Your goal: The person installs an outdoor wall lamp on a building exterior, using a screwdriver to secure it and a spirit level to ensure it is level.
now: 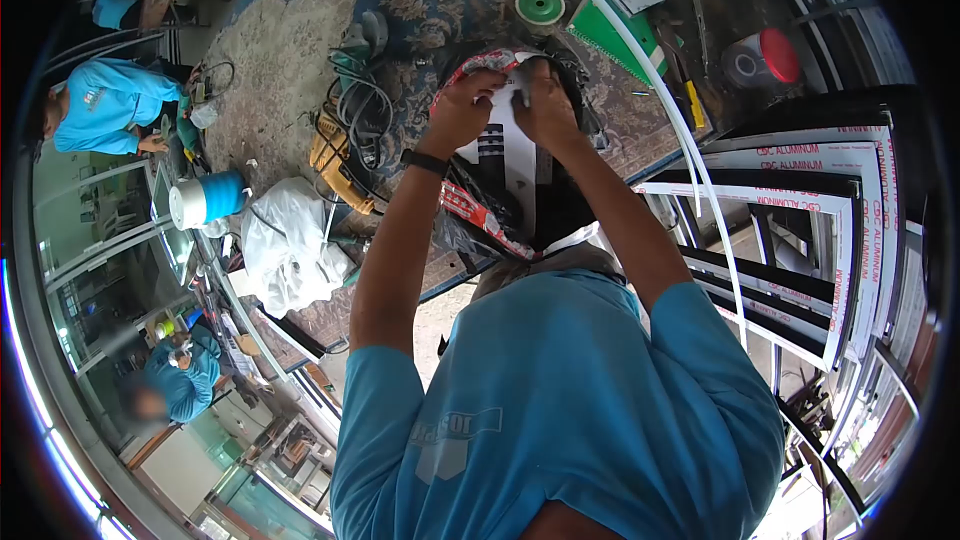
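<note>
A black bag or wrapping with red and white printed edges (470, 208) lies at the table's front edge, close to my body. Inside its opening shows a white and black item (512, 145) with dark stripes. My left hand (465, 112), below a dark wristband, has its fingers curled at the upper left rim of the bag. At the upper right rim is my right hand (546, 108), its fingers bent over the edge and partly blurred. Both hands are closed on the rim, a short gap apart.
Left of the bag lie a yellow power tool (335, 165), coiled cables (362, 115) and a white plastic sheet (290, 245). Beyond are a green disc (540, 6) and a red-lidded container (760, 58). Wrapped aluminum frames (870, 230) stand right. Co-workers (115, 105) are at left.
</note>
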Tool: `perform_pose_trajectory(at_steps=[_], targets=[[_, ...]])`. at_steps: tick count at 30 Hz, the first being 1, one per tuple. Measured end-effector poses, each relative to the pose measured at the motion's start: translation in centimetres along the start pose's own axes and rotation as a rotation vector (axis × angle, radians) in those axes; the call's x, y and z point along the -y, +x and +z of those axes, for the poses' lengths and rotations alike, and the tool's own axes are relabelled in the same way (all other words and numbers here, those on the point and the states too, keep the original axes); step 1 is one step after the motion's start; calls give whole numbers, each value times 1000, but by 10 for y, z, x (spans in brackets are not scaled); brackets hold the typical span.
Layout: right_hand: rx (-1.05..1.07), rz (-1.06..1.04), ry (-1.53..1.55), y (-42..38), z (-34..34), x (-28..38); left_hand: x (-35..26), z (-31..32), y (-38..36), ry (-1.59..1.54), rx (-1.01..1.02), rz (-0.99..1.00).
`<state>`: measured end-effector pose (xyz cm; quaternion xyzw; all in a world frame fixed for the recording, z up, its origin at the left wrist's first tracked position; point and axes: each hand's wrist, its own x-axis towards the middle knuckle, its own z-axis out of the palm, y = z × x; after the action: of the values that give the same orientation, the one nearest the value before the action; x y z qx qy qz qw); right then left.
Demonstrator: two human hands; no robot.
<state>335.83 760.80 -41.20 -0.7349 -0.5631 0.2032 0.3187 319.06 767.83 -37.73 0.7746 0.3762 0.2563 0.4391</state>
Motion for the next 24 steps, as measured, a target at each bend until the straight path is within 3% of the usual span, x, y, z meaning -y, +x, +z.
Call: perform_pose_trajectory(at_steps=[3, 5, 8, 11, 13, 14, 17, 18, 21, 23, 24], targets=[[44, -19, -96, -46, 3, -32, -12, -6, -14, 350, -35, -48], [206, 96, -98, -85, -27, -15, -33, 10, -28, 550, -104, -20], [255, 441, -101, -109, -42, -6, -35, 24, -35, 578, -199, -61], [386, 450, -119, -114, -55, 2, -25, 21, -20, 511, -242, -19], [173, 149, -36, -111, -45, 6, -9, 17, -4, 373, -222, 12], [62, -3, 5, -105, -36, 7, -6, 16, 4, 399, -218, 134], [-65, 39, 156, -48, 38, -18, 9, 26, 17, 408, -239, 258], [13, 93, 177, -23, 32, -12, 2, 23, 21, 431, -161, 151], [196, 265, 168, 46, 47, -23, 25, 16, 37, 565, -120, 85], [178, -11, 470, 71, 80, -61, 21, 8, 45, 666, -141, 68], [192, -16, 453, 69, 62, -47, 25, 1, 49, 639, -113, 63]])
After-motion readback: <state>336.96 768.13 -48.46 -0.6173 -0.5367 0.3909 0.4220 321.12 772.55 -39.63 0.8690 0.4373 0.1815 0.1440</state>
